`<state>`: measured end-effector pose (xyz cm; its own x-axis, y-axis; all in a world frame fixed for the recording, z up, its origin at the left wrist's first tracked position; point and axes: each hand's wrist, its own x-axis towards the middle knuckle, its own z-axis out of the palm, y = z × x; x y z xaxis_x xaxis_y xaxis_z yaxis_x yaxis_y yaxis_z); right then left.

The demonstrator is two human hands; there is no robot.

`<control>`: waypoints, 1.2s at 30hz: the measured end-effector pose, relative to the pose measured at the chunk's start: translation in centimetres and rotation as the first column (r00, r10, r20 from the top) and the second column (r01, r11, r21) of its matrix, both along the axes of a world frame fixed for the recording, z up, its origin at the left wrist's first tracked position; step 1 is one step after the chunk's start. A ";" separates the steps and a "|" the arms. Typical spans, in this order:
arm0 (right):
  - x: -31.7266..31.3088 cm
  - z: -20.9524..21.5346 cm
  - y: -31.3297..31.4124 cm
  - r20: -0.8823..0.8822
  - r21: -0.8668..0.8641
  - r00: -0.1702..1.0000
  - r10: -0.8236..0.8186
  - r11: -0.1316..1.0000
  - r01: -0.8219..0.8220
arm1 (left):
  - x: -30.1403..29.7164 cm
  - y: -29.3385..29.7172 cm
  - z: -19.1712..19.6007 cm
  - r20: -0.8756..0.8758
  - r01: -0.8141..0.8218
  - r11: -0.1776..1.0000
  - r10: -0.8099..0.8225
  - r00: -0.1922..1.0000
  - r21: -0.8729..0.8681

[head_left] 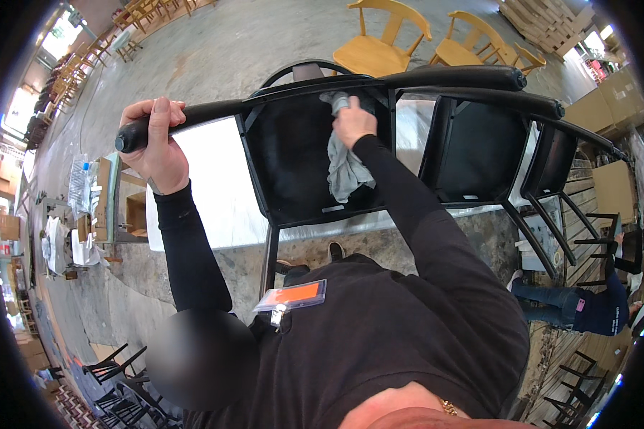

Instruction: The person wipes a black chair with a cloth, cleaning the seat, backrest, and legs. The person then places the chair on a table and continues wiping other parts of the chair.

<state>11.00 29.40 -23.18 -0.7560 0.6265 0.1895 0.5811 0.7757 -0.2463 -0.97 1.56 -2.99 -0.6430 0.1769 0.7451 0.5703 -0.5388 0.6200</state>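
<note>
Black all over, the chair (286,171) is tipped above the white surface (204,186), right in front of the worker (408,336), the underside of its seat turned toward them. From here I can see the left hand (157,139) closed around the end of a leg (211,112) on the left side, thumb laid over the top and fingers wrapped behind. The right hand (354,123) is curled tightly round a bunched grey cloth (347,175), up in the far right part of the seat's underside; the loose part of the cloth hangs toward the near edge. To the right, just beside it, stands a second black chair (479,154), tipped the same way, and a third (553,161) beyond that. Yellow wooden chairs (379,50) stand on the concrete floor (222,43) at the far side. Well off to the right there's another person (583,307) in a dark top and jeans, near some cardboard boxes (613,189). An orange badge (297,294) lies against the worker's dark shirt.
</note>
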 end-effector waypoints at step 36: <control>-8.8 -1.6 -8.8 0.023 0.318 0.897 0.442 0.847 -0.426 | 0.1 0.5 -0.1 0.047 -0.024 0.996 0.019 0.999 0.091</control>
<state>2.16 20.60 -24.73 -0.9218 0.1403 0.3613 0.1608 0.9866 0.0271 -0.84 2.01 -3.07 -0.6802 0.0949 0.7269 0.5542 -0.5825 0.5946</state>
